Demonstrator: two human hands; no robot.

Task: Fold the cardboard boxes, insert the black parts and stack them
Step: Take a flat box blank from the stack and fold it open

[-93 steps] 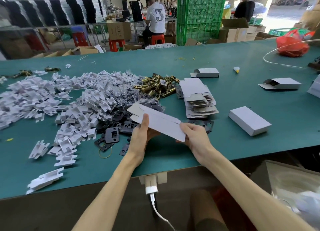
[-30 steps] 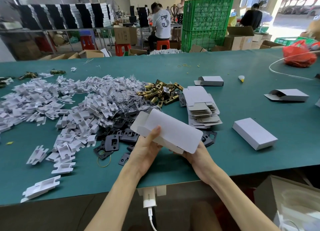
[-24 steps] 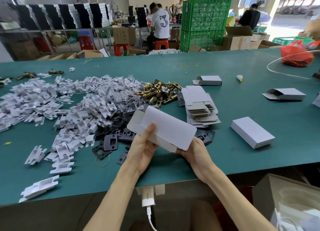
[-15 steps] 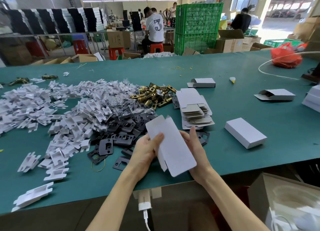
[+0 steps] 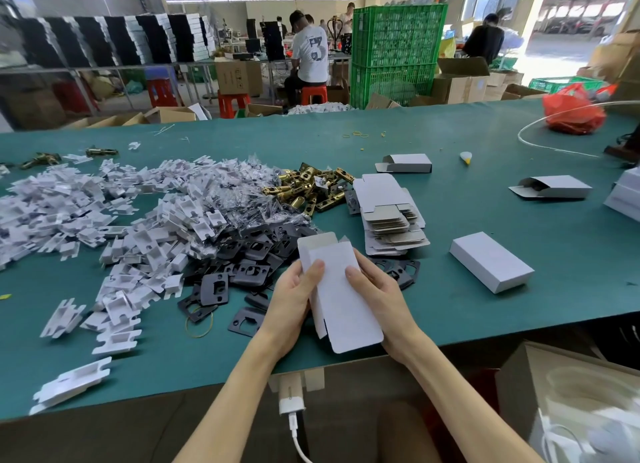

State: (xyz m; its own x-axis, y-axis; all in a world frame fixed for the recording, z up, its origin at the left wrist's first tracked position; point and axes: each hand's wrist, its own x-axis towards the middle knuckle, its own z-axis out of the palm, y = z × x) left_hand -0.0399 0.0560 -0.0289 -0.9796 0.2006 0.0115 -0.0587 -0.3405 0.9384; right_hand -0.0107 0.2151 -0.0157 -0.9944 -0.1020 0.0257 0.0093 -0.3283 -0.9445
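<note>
1. The cardboard box [image 5: 341, 299] lay with its long axis running away from the person, the far end leaning slightly left and its open flaps pointing at the black parts [image 5: 242, 265]
2. It was plain white, half formed into a sleeve, with the flaps at both ends unfolded
3. It was held just above the near edge of the green table [image 5: 519, 227]
4. The left hand [image 5: 294, 303] gripped its left edge, thumb on top; the right hand [image 5: 379, 298] gripped the right edge likewise
5. A stack of flat boxes [image 5: 391, 220] sat beyond, a closed box [image 5: 491, 266] to the right, white inserts [image 5: 104, 213] far left
</note>
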